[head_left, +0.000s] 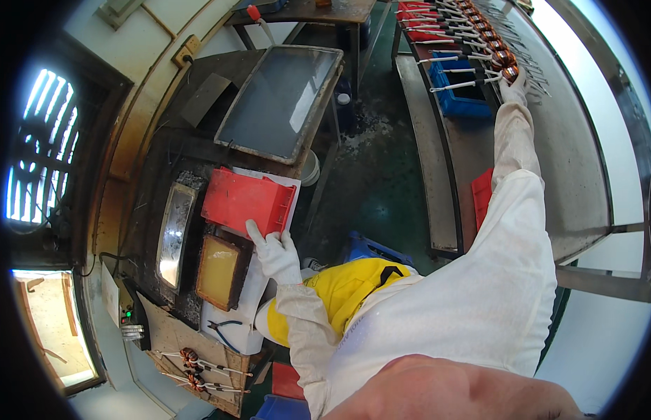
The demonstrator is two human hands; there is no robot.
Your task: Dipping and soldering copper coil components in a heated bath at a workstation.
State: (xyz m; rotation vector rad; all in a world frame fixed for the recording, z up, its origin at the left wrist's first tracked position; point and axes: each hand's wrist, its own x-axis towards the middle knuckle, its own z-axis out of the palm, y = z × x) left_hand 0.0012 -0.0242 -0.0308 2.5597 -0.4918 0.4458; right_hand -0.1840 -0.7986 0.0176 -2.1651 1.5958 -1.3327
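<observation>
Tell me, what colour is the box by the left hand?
The box is red, seen best in the head view.

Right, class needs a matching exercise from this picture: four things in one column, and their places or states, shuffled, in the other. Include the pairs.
Column 1
1. Left hand
2. Right hand
3. Pliers
4. Blue bin

Column 2
A. Lying with handles spread
B. Touching the red bin on the bench
C. Below the leads of the coil row
D. At the end coil of the row

Pairs: 1-B, 2-D, 3-A, 4-C
</observation>
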